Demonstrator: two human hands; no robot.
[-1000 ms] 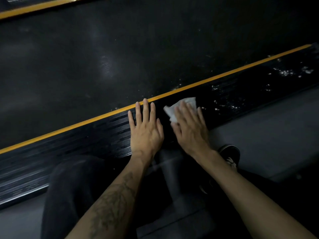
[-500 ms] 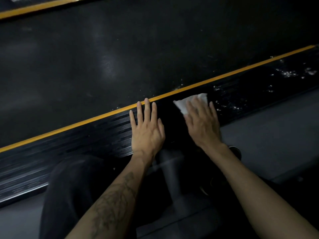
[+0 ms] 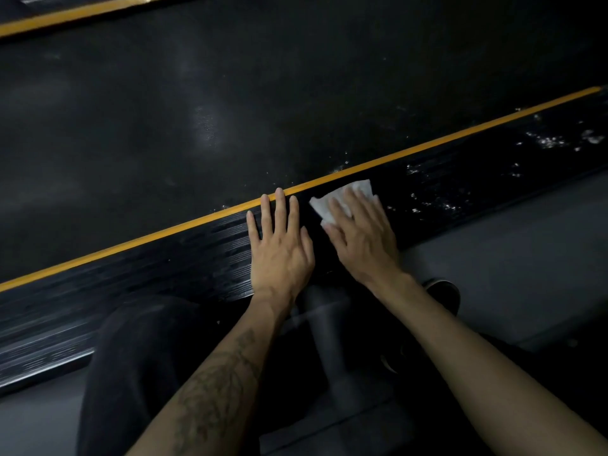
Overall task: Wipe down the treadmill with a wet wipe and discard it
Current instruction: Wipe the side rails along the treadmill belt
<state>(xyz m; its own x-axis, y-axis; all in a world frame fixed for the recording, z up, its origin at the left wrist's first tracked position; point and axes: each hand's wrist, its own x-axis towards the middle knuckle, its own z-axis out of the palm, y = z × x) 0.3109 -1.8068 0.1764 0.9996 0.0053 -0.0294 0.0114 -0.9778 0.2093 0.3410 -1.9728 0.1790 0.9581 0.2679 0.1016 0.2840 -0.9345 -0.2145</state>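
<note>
The treadmill's black side rail (image 3: 164, 268) runs diagonally across the view, edged by a yellow stripe (image 3: 131, 246), with the dark running belt (image 3: 263, 93) beyond it. My right hand (image 3: 362, 238) lies flat, fingers straight, pressing a white wet wipe (image 3: 342, 195) onto the rail. The wipe shows past my fingertips. My left hand (image 3: 279, 245) rests flat on the rail just left of it, fingertips at the yellow stripe. White specks (image 3: 552, 139) dot the rail farther right.
Grey floor (image 3: 510, 274) lies along the near side of the rail. My dark-trousered knee (image 3: 138, 357) is at lower left and a black shoe (image 3: 444, 291) sits under my right wrist. A second yellow stripe (image 3: 65, 14) crosses the top left.
My right hand slid the wipe to the right along the rail, then back left toward my left hand. The left hand stayed in place.
</note>
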